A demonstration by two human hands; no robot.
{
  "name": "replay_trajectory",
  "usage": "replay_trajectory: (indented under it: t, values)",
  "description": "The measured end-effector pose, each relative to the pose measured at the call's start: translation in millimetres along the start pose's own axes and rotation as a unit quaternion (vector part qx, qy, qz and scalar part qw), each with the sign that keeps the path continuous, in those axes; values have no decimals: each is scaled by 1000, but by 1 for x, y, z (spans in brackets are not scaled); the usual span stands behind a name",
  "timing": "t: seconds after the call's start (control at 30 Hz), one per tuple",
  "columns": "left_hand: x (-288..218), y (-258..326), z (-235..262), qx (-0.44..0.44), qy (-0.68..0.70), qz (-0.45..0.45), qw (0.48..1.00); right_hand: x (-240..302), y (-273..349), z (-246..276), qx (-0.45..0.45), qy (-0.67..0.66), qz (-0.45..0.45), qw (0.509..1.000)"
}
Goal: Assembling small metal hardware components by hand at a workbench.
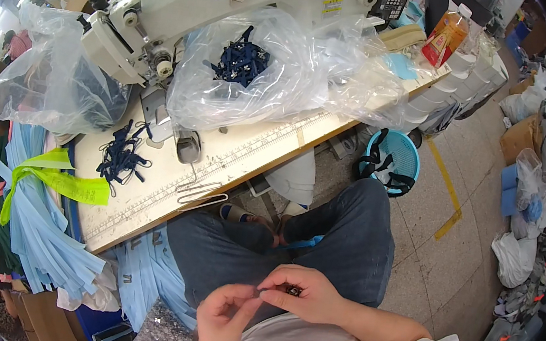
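Over my lap, the fingertips of my left hand (pixel 223 316) and my right hand (pixel 306 295) meet in a pinch. A tiny dark piece shows between them, too small to name. More dark bits show inside the curled fingers of the right hand. Light blue fabric strips (pixel 154 269) with small dark pieces on them lie over my left thigh. On the sewing table (pixel 141 211) ahead is a loose heap of navy straps (pixel 122 158). A clear plastic bag (pixel 287 68) farther back holds another navy strap pile (pixel 243 60).
A white sewing machine (pixel 262 1) spans the table. Light blue strips (pixel 44 208) tied with a neon yellow band (pixel 69 180) hang at the left edge. A bottle (pixel 445 36) stands at the far right. On the floor are a blue basket (pixel 401 153) and bagged goods (pixel 513 257).
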State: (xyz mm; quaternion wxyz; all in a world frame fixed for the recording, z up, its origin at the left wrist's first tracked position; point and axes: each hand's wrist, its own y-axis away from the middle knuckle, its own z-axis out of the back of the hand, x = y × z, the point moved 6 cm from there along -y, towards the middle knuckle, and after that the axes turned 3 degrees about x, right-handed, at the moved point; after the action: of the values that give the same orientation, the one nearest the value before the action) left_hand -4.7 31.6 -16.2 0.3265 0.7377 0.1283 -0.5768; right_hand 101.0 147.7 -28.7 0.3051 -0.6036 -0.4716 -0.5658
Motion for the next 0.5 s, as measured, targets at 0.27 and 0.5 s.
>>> replay_trajectory:
  t: [0.27, 0.5]
  values:
    - [3, -1, 6, 8, -129, -75, 989, -7, 1, -1, -44, -196, -49, 978]
    - [3, 0, 2, 53, 111, -55, 991, -23, 2, -1, -88, -355, -116, 923]
